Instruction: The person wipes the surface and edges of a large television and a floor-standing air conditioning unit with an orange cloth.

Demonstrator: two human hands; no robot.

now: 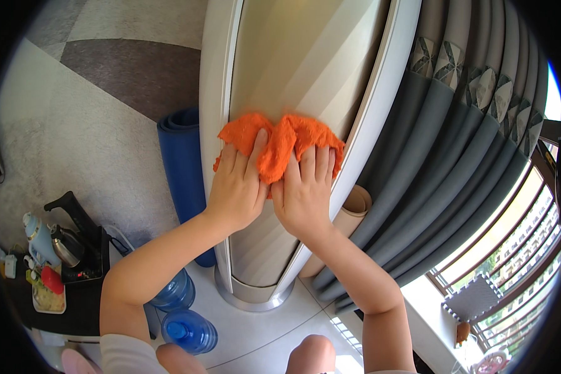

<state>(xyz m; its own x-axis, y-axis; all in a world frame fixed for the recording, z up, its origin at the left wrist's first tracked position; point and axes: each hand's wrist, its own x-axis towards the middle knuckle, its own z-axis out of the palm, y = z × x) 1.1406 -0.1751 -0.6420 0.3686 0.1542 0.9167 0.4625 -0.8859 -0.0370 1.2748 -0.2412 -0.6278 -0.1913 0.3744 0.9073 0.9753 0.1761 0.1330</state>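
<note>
A fuzzy orange cloth [276, 161] lies bunched against the front panel of a tall floor-standing air conditioner [299, 70]. My left hand [237, 189] holds the left part of the cloth, fingers pointing up the panel. On the right part, my right hand [307, 194] presses with its fingers spread over the fabric. A raised fold of cloth stands between the two hands. The champagne-coloured panel has pale edge trim on both sides, and a round metallic base [257, 304] meets the floor. My fingertips are partly hidden in the cloth.
A rolled blue mat [182, 163] stands left of the unit; a beige roll [355, 203] is at its right. Grey curtains [430, 135] hang beside the window. Blue water bottles [189, 332] stand on the floor. A dark counter [16, 304] holds an electric kettle [68, 245].
</note>
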